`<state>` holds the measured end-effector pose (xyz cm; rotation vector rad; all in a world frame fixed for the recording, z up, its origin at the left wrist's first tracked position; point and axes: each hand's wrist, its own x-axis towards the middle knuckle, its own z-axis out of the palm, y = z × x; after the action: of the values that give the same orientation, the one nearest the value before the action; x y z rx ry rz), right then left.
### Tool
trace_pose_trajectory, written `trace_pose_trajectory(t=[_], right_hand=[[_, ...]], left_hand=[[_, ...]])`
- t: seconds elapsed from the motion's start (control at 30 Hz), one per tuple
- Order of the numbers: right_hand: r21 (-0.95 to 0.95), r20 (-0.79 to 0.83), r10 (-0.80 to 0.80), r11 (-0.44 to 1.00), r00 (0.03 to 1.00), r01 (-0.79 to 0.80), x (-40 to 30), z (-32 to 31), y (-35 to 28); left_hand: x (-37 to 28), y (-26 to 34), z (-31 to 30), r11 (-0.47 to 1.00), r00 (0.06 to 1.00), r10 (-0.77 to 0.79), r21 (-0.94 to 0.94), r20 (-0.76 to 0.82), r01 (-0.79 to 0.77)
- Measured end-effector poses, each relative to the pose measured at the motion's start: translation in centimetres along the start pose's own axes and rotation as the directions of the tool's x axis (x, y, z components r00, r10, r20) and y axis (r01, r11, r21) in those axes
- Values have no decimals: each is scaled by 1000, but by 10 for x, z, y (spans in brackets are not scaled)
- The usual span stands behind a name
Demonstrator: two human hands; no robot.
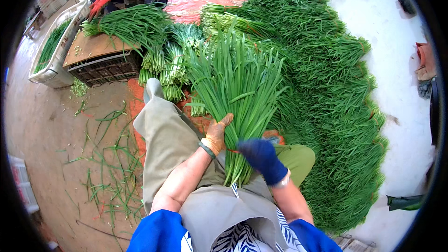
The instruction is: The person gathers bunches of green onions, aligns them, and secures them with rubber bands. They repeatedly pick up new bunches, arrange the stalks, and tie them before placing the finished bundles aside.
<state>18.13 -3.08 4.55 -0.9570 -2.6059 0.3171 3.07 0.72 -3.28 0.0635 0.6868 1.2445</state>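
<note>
A large bunch of long green garlic chives [241,101] stands in my lap, leaf tips pointing away from me and pale stems towards me. My left hand [217,131], in an orange glove, holds the bunch from its left side. A red tie [231,151] crosses the stems just below that hand. My right hand [260,155], in a dark blue glove and blurred, is at the right side of the stems by the tie; its fingers are hidden or smeared. A grey apron [224,204] covers my lap.
Tied chive bunches [325,112] form a long pile on the right. More bunches [175,56] lie ahead. A co-worker's red-gloved hands [99,5] touch chives on a board [94,47] over a black crate [105,70]. A white crate [57,59] stands beside it. Loose leaves [112,178] litter the floor.
</note>
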Motion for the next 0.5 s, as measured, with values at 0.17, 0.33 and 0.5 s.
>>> trace_pose_trajectory(t=[0.17,0.33,0.5], right_hand=[[194,283,-212,968,936,160,-47,-7,-17],[153,448,-227,972,864,177,-50,-15,-23],[393,543,-56,898,838,-195,-82,-14,-28]], left_hand=[[3,-7,-8,999,997,39,-25,67,-38],[-4,-2,1,1000,999,25,-1,45,-25],[4,0,-10,990,997,-55,-124,51,61]])
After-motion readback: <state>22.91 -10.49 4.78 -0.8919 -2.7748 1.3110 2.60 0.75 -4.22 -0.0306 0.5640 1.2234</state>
